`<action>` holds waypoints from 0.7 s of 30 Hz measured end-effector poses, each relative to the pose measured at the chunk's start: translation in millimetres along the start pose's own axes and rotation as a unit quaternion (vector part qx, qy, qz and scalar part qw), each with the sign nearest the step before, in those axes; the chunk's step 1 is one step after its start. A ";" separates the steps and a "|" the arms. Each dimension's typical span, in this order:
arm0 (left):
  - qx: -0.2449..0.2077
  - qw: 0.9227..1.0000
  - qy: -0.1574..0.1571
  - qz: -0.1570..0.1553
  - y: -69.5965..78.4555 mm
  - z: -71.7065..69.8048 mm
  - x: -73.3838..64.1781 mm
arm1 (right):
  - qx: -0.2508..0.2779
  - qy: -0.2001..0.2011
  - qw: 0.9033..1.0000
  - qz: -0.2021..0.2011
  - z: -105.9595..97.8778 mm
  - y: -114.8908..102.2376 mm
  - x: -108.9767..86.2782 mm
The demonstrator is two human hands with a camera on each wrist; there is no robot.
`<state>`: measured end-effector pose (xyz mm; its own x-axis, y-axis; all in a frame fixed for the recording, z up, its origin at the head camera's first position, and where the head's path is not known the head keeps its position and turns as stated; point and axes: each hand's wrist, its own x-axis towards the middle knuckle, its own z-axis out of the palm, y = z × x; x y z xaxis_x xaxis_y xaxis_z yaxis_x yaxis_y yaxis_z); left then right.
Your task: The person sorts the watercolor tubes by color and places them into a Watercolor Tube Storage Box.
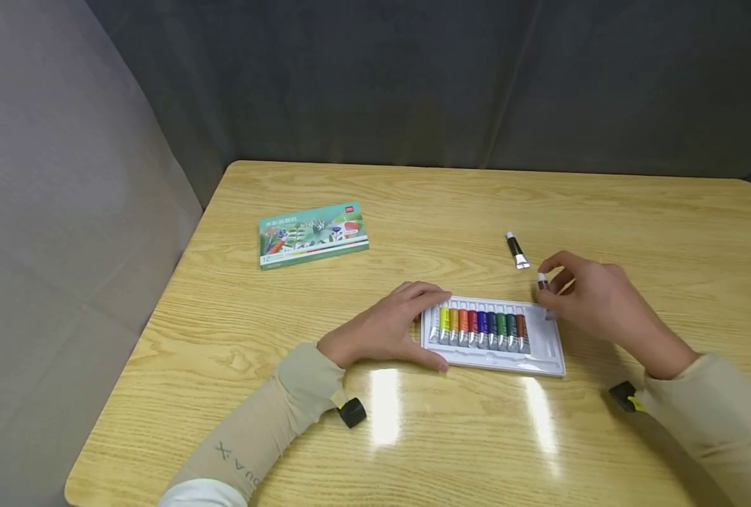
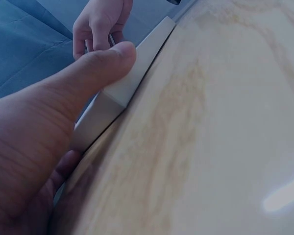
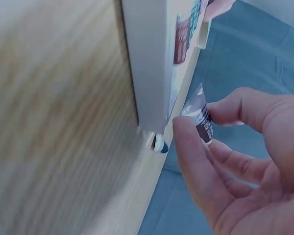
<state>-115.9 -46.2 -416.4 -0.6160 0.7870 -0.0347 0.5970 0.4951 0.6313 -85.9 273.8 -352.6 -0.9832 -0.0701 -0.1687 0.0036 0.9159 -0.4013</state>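
A white plastic tray (image 1: 495, 364) lies on the table with a row of several coloured paint tubes (image 1: 481, 329) in its slots, from yellow at the left to brown at the right. My left hand (image 1: 381, 329) grips the tray's left end, thumb at the near edge and fingers at the far edge. Over the right end, where bare slots show, my right hand (image 1: 593, 296) pinches a small dark-labelled paint tube (image 3: 203, 122) between thumb and fingers. Its white cap points away from me and its crimped end lies over the tray.
A black paint tube (image 1: 516, 250) with a white cap lies on the table behind the tray's right end. At the back left is a green paint box (image 1: 313, 236) with a plant picture. Dark fabric (image 1: 362, 84) stands behind the wooden table's far edge.
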 end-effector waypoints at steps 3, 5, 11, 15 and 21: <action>-0.001 1.000 -0.002 -0.002 0.3 -0.3 0.2 | 0.006 0.005 1.000 -0.009 3.3 -3.9 -6.9; -0.001 1.000 -0.004 -0.003 0.2 -0.4 0.4 | 0.011 0.006 1.000 -0.015 5.7 -6.2 -11.1; -0.004 1.000 -0.007 -0.006 -0.2 -0.7 0.3 | 0.026 -0.001 0.999 -0.020 12.9 -12.8 -19.7; -0.005 1.000 -0.009 -0.008 -0.2 -0.1 0.0 | 0.033 -0.008 0.999 -0.016 17.6 -15.4 -23.7; -0.003 1.000 -0.008 -0.008 0.6 0.4 -0.2 | 0.028 0.000 0.999 -0.017 23.3 -18.6 -29.3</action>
<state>-115.2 -45.8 -416.3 -0.6172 0.7846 -0.0584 0.5832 0.5060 0.6354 -52.9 249.7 -361.1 -0.9828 -0.1014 -0.1545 -0.0200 0.8894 -0.4566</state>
